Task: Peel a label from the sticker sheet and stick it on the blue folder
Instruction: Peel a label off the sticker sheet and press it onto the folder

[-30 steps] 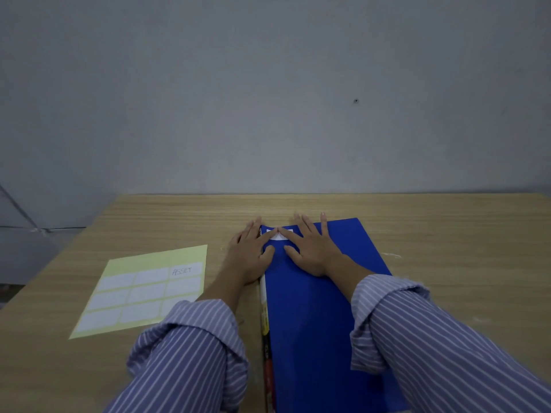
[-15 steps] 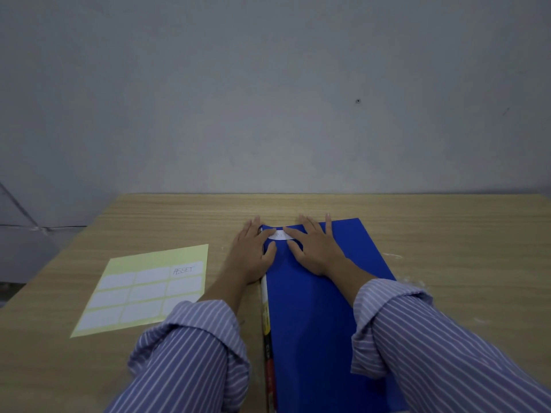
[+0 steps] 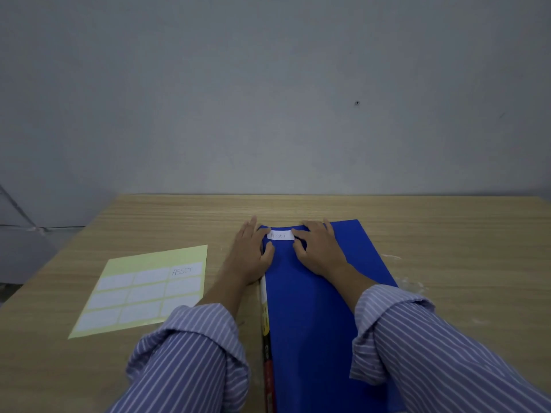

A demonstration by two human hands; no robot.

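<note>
A blue folder lies lengthwise on the wooden table, its spine on the left. A white label with handwritten "ASSET" lies flat near the folder's far left corner. My left hand rests flat at the folder's left edge, index fingertip touching the label's left end. My right hand lies flat on the folder, fingertips on the label's right end. The yellow sticker sheet with several white labels lies to the left; one label on it also reads "ASSET".
The wooden table ends at a grey wall behind. Its left edge runs diagonally past the sticker sheet. Striped sleeves cover both forearms in the foreground.
My two hands have slid apart along the label, left hand leftward and right hand rightward, uncovering its written middle. Folder and sticker sheet have stayed put.
</note>
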